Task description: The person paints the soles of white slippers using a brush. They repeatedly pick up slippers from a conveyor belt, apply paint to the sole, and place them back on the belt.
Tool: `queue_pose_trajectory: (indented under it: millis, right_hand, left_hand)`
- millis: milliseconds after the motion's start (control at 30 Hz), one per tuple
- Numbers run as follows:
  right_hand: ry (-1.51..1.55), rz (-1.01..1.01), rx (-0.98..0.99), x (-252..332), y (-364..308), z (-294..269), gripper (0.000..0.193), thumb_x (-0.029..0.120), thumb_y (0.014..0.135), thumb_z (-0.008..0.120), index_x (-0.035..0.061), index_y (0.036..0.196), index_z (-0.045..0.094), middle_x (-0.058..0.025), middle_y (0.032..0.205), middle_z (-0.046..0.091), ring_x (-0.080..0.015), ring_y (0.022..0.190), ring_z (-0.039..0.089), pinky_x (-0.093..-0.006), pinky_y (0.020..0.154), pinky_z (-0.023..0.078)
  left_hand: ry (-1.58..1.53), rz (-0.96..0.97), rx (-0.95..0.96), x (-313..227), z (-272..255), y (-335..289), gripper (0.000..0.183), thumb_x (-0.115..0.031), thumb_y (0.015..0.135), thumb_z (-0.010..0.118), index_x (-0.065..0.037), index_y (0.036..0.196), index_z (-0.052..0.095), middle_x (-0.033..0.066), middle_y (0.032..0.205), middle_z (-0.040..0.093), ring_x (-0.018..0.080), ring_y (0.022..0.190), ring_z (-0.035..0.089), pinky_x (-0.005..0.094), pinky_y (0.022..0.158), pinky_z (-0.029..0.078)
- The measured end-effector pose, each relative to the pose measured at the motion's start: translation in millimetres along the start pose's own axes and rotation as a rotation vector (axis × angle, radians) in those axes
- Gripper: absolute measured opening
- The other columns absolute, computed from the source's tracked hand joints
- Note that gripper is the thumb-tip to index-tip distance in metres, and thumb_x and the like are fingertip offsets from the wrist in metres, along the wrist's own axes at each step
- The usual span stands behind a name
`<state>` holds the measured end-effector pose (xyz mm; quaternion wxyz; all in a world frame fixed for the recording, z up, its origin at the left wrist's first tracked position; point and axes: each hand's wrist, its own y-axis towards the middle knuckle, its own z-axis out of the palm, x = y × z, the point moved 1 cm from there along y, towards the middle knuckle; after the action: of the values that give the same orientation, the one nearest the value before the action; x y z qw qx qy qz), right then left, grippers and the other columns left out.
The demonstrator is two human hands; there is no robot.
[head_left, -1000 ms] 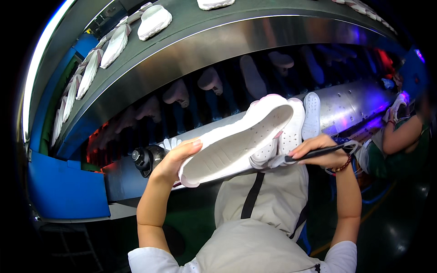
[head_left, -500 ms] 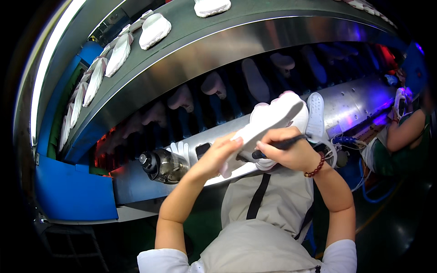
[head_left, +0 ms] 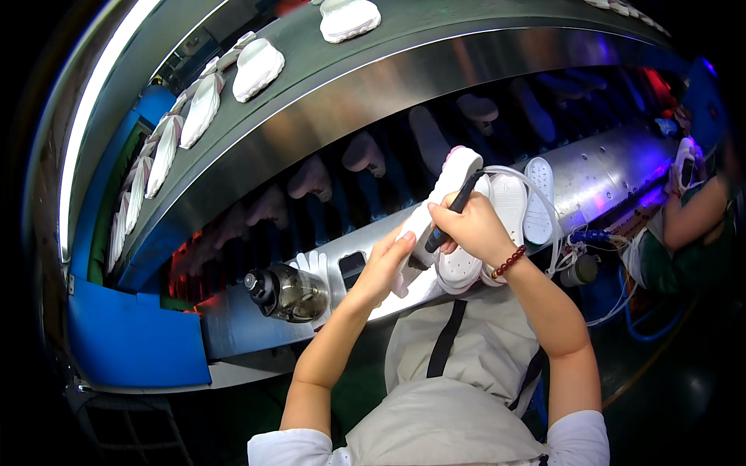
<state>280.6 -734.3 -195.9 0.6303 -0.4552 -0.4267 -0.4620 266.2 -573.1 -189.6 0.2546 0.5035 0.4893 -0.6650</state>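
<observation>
My left hand [head_left: 383, 266] is closed round one end of a shoe [head_left: 451, 179] with a thick white sole and pinkish upper, held tilted on its side above the metal ledge. In my right hand [head_left: 478, 227] is a black pen-shaped tool [head_left: 460, 203], with a pale cord [head_left: 536, 189] running off its upper end. The tool lies close against the sole's edge; whether its tip touches cannot be made out. Just beyond my right hand, white perforated insoles [head_left: 538, 203] rest on the ledge, and one more insole [head_left: 458, 269] is partly under my hand.
A dark-lidded clear bottle [head_left: 289, 293] and a white glove-like item [head_left: 314, 264] stand on the metal ledge [head_left: 233, 318] at left. Behind hang several shoe lasts [head_left: 364, 154]. Above runs a green conveyor [head_left: 420, 22] carrying white shoes [head_left: 258, 68]. A co-worker's arm [head_left: 697, 216] is at right.
The shoe has turned so its sole edge shows more narrowly and steeply. My right hand has shifted slightly left and up, tilting the tool more upright. The insoles behind show more.
</observation>
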Motion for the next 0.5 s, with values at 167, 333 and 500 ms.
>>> queue_pose_trajectory:
  millis: [167,333,500]
  right_hand:
    - [0.01,0.036,-0.045,-0.7,7.4,-2.7,0.028,0.018,0.074,0.051,-0.0057,0.059,0.051,-0.0091,0.05,0.051,-0.014,0.038,0.053,-0.0211,0.039,0.043]
    - [-0.007,0.06,-0.08,-5.4,12.0,-6.9,0.028,0.017,0.074,0.051,-0.0067,0.059,0.052,-0.0104,0.05,0.053,-0.015,0.037,0.053,-0.0213,0.038,0.044]
    - [-0.051,-0.026,-0.24,-11.6,22.4,-21.8,0.029,0.018,0.074,0.051,-0.0066,0.059,0.053,-0.011,0.05,0.053,-0.0141,0.037,0.053,-0.0212,0.038,0.044]
  left_hand:
    - [-0.125,-0.002,-0.055,8.1,-2.4,3.0,0.046,-0.029,0.084,0.042,0.0,0.12,0.038,0.008,0.111,0.045,0.0146,0.101,0.041,0.0255,0.085,0.031]
    - [-0.123,0.007,-0.124,16.9,-1.3,7.4,0.051,-0.037,0.08,0.043,-0.001,0.116,0.039,0.0131,0.101,0.05,0.018,0.086,0.051,0.0271,0.07,0.043]
    - [-0.28,-0.027,-0.095,23.0,-4.7,1.0,0.048,-0.029,0.083,0.043,0.0,0.12,0.036,0.0093,0.114,0.045,0.0162,0.101,0.043,0.0269,0.084,0.033]
